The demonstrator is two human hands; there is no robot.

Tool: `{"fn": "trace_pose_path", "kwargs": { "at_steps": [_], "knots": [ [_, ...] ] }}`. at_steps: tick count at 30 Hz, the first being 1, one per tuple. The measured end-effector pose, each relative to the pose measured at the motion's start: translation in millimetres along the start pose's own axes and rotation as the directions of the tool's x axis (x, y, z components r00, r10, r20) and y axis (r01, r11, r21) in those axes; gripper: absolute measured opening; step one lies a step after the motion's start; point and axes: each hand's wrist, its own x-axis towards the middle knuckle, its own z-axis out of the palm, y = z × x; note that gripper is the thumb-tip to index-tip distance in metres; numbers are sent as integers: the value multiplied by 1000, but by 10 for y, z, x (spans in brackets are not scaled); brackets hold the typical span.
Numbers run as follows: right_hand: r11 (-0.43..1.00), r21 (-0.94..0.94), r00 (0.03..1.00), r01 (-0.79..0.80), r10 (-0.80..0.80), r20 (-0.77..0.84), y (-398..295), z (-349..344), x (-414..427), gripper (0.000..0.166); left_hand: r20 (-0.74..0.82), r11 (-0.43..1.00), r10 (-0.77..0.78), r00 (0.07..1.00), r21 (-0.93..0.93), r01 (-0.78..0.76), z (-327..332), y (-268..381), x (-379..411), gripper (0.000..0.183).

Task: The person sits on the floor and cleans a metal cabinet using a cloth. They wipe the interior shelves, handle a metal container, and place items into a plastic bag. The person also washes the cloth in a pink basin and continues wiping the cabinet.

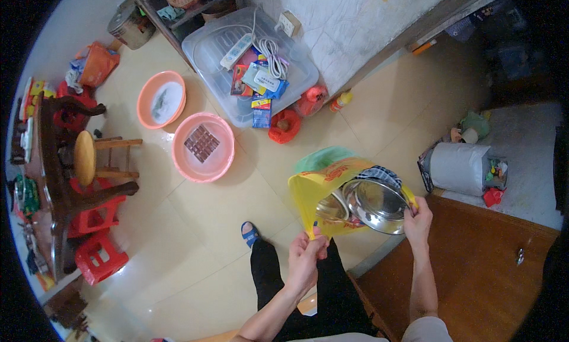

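Observation:
My left hand (306, 253) grips one side of a yellow plastic bag (306, 186) by its gathered edge. On the other side, my right hand (417, 217) pinches the bag's rim together with the edge of a shiny round stainless steel basin (382, 208). The basin sits tilted at the bag's mouth. Inside the bag, another round metal vessel (332, 206) shows to its left. Dark checked cloth (380, 174) lies behind the basin. A green plastic bag (326, 157) is just beyond the yellow one. The lower contents of the bag are hidden.
A pink basin (226, 164) holding water and a brown woven mat, and an orange basin (141, 106) with suds, stand on the tiled floor. A lidded plastic box (213, 93) carries a power strip (238, 51). A wooden stool (85, 157) stands left; a brown door (466, 253) is right.

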Motion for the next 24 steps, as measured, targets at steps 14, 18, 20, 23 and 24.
{"fn": "trace_pose_path", "kwargs": {
  "at_steps": [14,18,20,23,24],
  "knots": [
    [993,69,940,98,-115,322,-204,548,476,26,-161,963,261,952,109,-246,-212,260,222,18],
    [991,80,873,107,-133,470,2,1572,553,23,-312,980,198,929,97,-176,-736,185,706,16],
    [989,112,847,98,-142,513,115,2119,552,27,-395,986,166,903,69,-151,-1104,89,1091,17],
    [985,30,883,167,-163,441,513,2947,506,31,-390,991,118,913,-10,-133,-1591,-45,1663,16],
    [992,70,801,102,-123,585,354,3029,503,32,-394,989,116,912,-43,-144,-1815,-68,1775,15]
  ]
}}
